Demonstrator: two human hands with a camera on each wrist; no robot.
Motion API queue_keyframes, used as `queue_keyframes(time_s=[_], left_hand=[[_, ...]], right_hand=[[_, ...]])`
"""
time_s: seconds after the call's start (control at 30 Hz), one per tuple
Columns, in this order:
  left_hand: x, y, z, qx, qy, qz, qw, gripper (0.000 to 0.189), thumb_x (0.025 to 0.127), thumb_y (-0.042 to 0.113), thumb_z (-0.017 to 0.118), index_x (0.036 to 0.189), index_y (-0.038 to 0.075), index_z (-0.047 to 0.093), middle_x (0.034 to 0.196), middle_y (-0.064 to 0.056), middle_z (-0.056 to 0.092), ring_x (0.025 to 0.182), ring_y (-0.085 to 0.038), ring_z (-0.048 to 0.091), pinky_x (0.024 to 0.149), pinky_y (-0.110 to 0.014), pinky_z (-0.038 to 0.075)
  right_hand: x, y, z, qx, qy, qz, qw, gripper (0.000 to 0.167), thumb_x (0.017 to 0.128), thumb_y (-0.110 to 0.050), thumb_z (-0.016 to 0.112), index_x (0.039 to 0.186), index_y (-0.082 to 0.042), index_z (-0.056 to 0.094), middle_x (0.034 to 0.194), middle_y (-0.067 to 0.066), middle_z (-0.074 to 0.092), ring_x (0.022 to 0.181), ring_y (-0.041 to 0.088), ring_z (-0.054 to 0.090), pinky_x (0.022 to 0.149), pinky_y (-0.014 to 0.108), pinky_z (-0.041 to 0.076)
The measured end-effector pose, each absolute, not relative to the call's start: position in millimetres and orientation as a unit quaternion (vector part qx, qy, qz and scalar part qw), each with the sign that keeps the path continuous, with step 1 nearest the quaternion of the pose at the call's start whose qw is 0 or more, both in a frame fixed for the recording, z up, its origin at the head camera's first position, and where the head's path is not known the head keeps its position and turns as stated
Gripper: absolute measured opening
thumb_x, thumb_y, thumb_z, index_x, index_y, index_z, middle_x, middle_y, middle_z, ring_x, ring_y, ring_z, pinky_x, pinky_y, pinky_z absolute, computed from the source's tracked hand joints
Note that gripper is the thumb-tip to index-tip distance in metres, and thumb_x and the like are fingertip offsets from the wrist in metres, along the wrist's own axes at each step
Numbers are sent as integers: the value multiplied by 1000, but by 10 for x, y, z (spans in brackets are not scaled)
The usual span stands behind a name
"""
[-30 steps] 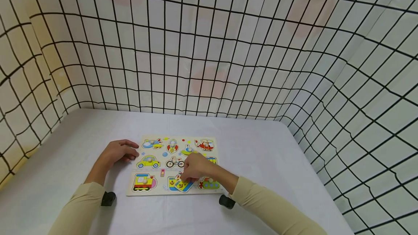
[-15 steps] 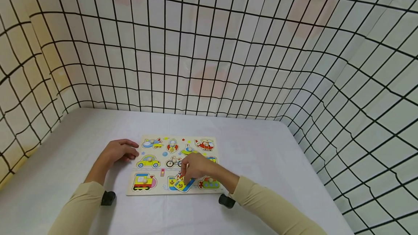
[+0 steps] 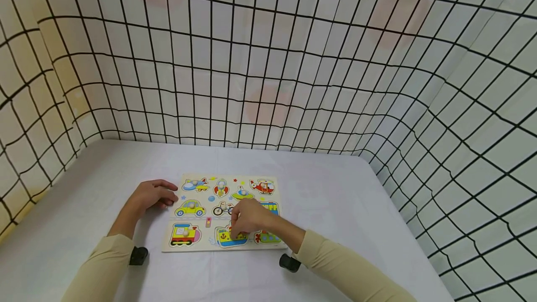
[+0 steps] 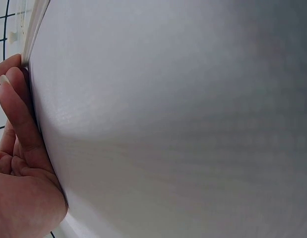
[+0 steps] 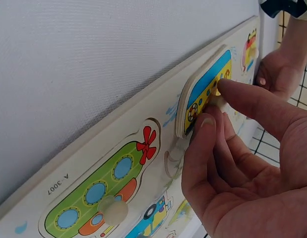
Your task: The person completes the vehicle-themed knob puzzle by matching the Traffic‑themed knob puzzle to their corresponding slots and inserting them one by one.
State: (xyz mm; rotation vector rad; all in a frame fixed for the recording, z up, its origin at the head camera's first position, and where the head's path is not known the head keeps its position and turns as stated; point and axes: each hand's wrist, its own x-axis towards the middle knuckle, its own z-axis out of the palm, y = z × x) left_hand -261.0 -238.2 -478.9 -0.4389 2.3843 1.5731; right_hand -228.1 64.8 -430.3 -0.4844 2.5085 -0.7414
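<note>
A wooden knob puzzle board [image 3: 207, 234] lies on the white-covered table. My right hand [image 3: 251, 217] pinches the small knob of a yellow-and-blue boat piece [image 3: 232, 242] at the board's front row. In the right wrist view the boat piece [image 5: 209, 89] sits a little proud of the board, over its recess, and fingers cover part of it. At the board's left edge rests my left hand [image 3: 154, 194], fingers loosely bent, touching the edge and holding nothing. The left wrist view shows the left hand [image 4: 24, 129] lying on the cloth beside the board.
Other knobbed pieces fill the board: a train [image 3: 184, 234], a car [image 3: 190, 208], a bicycle [image 3: 222, 209], a helicopter [image 3: 263, 186] and a green submarine [image 5: 96, 191]. A white wall with black netting [image 3: 251, 59] surrounds the table's back and sides.
The boat piece, tilted across its recess earlier, has turned and shifted slightly left to line up with the recess, in my right hand's grip. My left hand has stayed still.
</note>
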Motion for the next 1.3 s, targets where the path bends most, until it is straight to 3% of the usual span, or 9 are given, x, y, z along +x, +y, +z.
queue_keyframes(time_s=[1.03,1.3], left_hand=[[-2607,-2379,-4786,-153,818,539,128,48,86,18,74,128,-1,63,79,-5,71,70,-21,63,63,-25,52],[-2594,-2380,-4777,-144,821,539,120,46,86,18,75,126,-1,64,75,0,70,68,-16,62,60,-25,50]], right_hand=[[-2245,691,-4301,-202,909,-249,266,19,74,-20,88,67,-16,72,64,-4,68,59,9,59,55,20,44],[-2264,743,-4331,-204,902,-269,271,17,74,-20,89,68,-16,73,64,-4,69,58,10,60,54,20,46]])
